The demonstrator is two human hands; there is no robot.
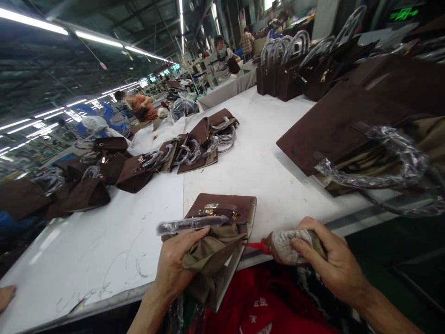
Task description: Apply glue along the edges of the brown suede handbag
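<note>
A brown handbag [243, 205] lies at the table's front edge, its olive lining [212, 250] pulled out and hanging partly over the edge. My left hand [179, 255] is closed on the bag, thumb across the lining beside a plastic-wrapped handle [191, 224]. Gold-coloured hardware [211, 209] shows on the bag's upper face. In my right hand [323, 250] is a squeeze bottle [292, 246] with a stained pale wrapping, tilted sideways. Its red nozzle [257, 246] points left and reaches the bag's open edge; whether it touches cannot be told.
Larger brown bags [333, 125] lie on the white table [250, 167] at right, with upright bags [278, 83] behind. A row of brown bags [135, 171] runs along the left side. Another person's hand [6, 297] shows at the left edge. A blue fan [95, 121] stands beyond.
</note>
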